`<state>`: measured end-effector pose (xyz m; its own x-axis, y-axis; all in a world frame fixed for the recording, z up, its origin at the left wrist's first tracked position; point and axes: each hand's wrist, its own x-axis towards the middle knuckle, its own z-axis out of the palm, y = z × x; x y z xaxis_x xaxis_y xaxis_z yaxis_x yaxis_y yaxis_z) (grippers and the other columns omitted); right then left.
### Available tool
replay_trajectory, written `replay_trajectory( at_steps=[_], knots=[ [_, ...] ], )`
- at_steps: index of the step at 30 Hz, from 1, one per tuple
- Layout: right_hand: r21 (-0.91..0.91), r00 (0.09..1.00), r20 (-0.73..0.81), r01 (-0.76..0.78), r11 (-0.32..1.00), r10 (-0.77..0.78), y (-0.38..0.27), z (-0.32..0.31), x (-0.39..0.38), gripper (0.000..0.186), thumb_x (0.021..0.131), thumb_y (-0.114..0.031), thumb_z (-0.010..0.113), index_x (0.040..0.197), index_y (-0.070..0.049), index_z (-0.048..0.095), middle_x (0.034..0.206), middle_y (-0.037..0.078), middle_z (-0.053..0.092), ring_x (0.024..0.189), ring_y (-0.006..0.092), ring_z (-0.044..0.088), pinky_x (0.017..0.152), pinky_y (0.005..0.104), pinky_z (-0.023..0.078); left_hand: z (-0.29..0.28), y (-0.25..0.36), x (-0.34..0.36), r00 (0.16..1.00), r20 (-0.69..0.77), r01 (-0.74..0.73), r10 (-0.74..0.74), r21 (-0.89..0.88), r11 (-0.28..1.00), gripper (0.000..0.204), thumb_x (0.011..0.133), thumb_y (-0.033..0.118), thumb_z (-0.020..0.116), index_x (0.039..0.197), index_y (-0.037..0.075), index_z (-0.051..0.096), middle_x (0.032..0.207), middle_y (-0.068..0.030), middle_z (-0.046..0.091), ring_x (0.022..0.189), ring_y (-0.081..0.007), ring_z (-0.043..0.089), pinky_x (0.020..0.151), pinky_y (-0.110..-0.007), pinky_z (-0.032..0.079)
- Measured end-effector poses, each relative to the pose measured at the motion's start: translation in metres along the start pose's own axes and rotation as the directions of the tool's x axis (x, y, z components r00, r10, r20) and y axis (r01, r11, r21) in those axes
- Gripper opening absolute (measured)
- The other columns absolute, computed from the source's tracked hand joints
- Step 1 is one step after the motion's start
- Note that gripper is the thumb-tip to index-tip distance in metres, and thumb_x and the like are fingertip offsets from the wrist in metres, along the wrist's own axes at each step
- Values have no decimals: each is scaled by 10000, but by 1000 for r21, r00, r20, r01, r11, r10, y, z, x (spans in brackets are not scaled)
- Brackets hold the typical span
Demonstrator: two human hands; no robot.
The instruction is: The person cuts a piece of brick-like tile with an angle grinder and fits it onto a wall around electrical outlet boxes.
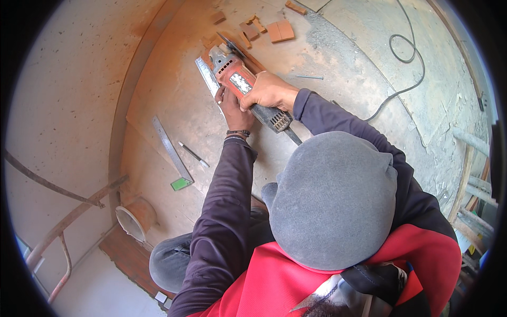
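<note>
Pointing away from the body, an orange-red angle grinder with a black rear end (228, 70) sits over the dusty tan floor (185, 112) at the upper middle, its dark thin disc (232, 45) at the far end. The bare right hand (272, 91) wraps closed around the tool's body, probably to bear its weight and set its angle. The left hand (231, 108), partly curled, lies against the silver metal strip (207, 75) just beside the grinder, seemingly to steady something; whether it also grips the tool cannot be told. Broken terracotta tile pieces (280, 31) lie beyond, near the disc. A silver-bladed square with a green stock (173, 150) and a slim black-and-white marker (193, 154) rest left of the left forearm, apparently within reach yet off the disc's line. The speckled beige wall (79, 95) bounds the left; rightward, floor separates the right forearm from the looping black cable (407, 91), leaving elbow room.
</note>
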<state>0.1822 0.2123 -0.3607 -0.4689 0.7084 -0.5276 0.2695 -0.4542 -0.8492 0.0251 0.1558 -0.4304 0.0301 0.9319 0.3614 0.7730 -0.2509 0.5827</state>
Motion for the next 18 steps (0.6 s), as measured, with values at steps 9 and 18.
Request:
replay_trajectory(
  at_steps=[9,18],
  knots=[
    [11,999,17,-39,999,38,-2,-1,-3,465,567,-209,876,844,115,689,865,188,696,739,258,665,660,372,532,0,-1,0,1000,1,2,-2,-2,1000,338,806,95,649,1141,56,633,1083,-142,668,1135,-345,568,1075,-452,306],
    [-13,999,-4,-36,999,36,-1,-2,-7,488,561,-213,879,853,127,685,866,199,700,741,261,671,664,371,537,1,2,0,999,21,46,-45,-40,998,375,792,118,678,1160,58,631,1138,-138,667,1174,-330,547,1083,-450,293]
  ],
)
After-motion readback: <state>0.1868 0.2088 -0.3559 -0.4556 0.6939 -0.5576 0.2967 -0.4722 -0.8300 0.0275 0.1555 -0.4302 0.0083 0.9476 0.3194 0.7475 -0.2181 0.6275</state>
